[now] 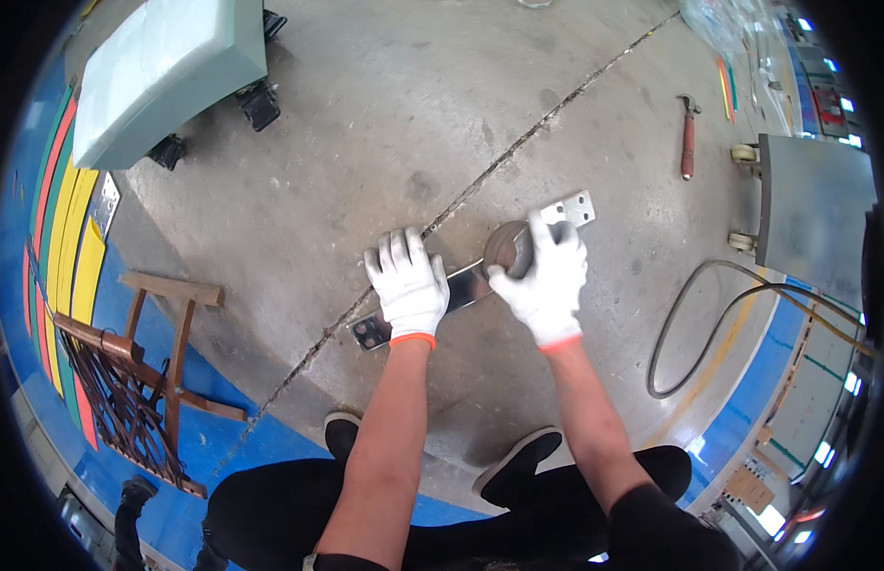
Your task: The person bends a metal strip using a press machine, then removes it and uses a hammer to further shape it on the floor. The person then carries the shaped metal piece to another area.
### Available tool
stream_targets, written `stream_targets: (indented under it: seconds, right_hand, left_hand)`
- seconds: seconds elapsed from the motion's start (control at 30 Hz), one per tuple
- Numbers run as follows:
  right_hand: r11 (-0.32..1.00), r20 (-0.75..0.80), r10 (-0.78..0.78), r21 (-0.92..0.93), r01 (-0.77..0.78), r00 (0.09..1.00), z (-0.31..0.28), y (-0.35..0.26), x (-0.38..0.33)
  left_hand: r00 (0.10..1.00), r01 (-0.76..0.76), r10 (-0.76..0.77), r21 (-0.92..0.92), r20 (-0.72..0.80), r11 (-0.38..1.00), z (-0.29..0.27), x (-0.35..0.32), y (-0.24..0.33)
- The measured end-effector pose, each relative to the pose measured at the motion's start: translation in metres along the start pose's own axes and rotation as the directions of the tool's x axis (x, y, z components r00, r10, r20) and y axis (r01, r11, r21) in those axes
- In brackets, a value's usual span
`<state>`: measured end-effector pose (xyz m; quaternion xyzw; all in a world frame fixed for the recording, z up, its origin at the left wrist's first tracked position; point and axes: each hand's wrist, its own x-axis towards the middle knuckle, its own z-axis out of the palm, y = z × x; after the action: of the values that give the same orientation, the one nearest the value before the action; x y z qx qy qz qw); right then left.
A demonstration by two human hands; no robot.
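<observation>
A shiny flat metal bar with holes at both ends lies slantwise on the concrete floor in front of me. My left hand, in a white glove with an orange cuff, rests across the bar near its left end, fingers stretched out. In a matching glove, my right hand is closed around a round brown-grey roll that sits over the bar's right half. The bar's holed right end shows beyond the hand. What exactly the roll is, I cannot tell.
A hammer lies at the far right, near a wheeled grey cabinet. A looped hose is on the right floor. To the left stand a wooden frame with dark strips, coloured strips, and a wrapped pale block.
</observation>
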<state>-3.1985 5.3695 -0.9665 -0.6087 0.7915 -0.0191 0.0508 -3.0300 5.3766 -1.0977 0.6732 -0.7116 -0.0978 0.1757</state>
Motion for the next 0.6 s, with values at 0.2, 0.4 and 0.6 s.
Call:
stream_targets:
  seconds: [0.2, 0.4, 0.6]
  right_hand:
    - [0.991, 0.215, -0.050, 0.134, 0.021, 0.975, 0.019, -0.078, -0.010]
    - [0.933, 0.054, 0.124, 0.335, -0.135, 0.991, -0.040, -0.003, -0.003]
    - [0.954, -0.416, -0.057, 0.246, 0.172, 0.908, -0.257, 0.063, -0.007]
  left_hand:
    - [0.994, 0.028, -0.021, 0.064, -0.103, 0.998, 0.011, -0.006, -0.039]
    - [0.994, 0.029, -0.030, -0.005, -0.104, 1.000, 0.005, -0.003, -0.024]
    - [0.995, 0.047, -0.042, 0.055, -0.086, 0.997, 0.006, -0.005, -0.035]
